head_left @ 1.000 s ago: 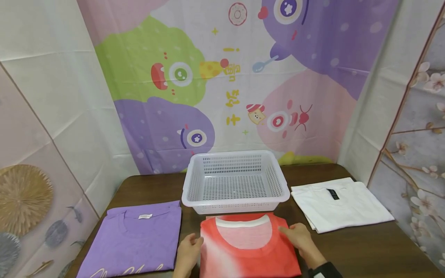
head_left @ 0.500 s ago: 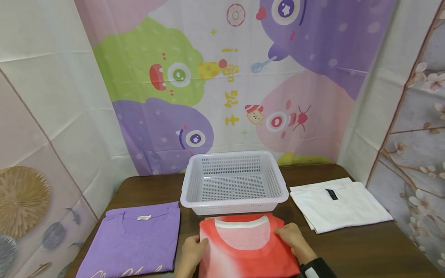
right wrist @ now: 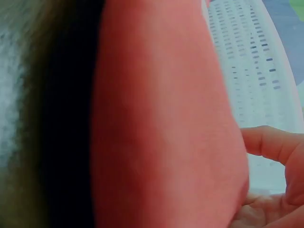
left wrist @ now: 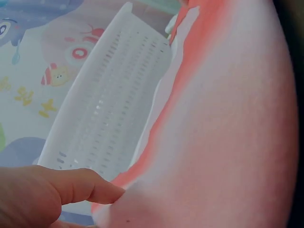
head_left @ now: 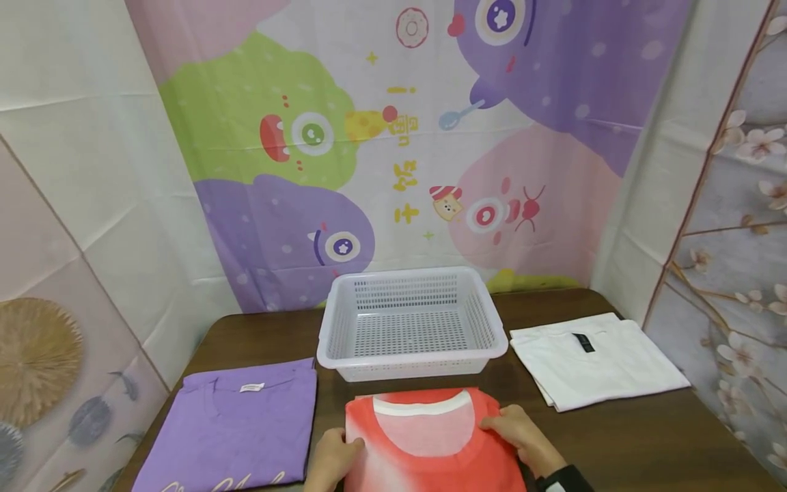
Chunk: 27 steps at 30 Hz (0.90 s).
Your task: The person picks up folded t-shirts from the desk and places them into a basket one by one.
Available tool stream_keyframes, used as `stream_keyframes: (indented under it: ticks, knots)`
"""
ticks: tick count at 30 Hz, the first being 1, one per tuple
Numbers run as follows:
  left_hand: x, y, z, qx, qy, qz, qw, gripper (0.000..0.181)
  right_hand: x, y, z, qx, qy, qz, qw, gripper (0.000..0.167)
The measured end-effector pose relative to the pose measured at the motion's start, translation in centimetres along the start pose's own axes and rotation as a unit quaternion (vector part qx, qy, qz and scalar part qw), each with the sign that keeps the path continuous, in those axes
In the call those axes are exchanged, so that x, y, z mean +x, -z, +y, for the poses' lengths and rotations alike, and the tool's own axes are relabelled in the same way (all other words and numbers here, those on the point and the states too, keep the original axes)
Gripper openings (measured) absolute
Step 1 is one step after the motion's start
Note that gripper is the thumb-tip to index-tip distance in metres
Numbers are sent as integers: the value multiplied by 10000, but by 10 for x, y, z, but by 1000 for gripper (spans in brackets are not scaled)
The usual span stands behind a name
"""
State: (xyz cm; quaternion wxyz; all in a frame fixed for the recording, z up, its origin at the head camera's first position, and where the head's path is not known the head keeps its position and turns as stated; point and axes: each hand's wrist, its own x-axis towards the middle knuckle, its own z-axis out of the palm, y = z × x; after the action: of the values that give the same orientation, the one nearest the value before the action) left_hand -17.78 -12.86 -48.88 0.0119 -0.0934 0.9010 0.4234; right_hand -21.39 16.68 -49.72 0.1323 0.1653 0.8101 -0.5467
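Note:
A folded red and white T-shirt (head_left: 439,471) lies between my hands at the front of the table, its round neckline facing the basket. My left hand (head_left: 334,456) pinches its left edge; in the left wrist view the thumb (left wrist: 90,186) presses on top, and the other fingers are mostly hidden under the cloth. On the opposite side, my right hand (head_left: 521,435) grips the right edge near the shoulder. The right wrist view shows the thumb (right wrist: 270,142) against the shirt's edge, with fingers curled below. The shirt's lower part runs out of the head view.
Behind the shirt stands a white perforated plastic basket (head_left: 408,369). A folded purple T-shirt (head_left: 252,427) lies at the left, and a folded white T-shirt (head_left: 605,369) at the right, on the dark wooden table (head_left: 645,444). A cartoon-print curtain (head_left: 418,157) hangs behind.
Both hands have closed in on the red and white T-shirt's sides and now grip it. Its neckline edge has shifted slightly toward me, away from the basket. The view has drifted a little.

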Motion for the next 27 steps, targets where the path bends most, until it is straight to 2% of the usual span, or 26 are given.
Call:
stream_keyframes:
  ticks: [3,6,12,19,27]
  knots:
    - [2,0,-1,-184,-95,16,9998,17,2,3,-1,151,-8,21,9999,31]
    - [6,-1,-1,-463,-35,35,9989,18,5,5,-3,254,-20,51,9997,38]
    - [12,-7,-1,-894,102,140,9958,20,8,2,-2,336,-30,141,9993,36]
    - [13,-18,-2,-999,163,425,9940,26,8,-6,-3,149,153,228,9995,31]
    - [11,-20,-3,-989,166,422,9941,27,6,-6,-4,153,96,168,9997,35]
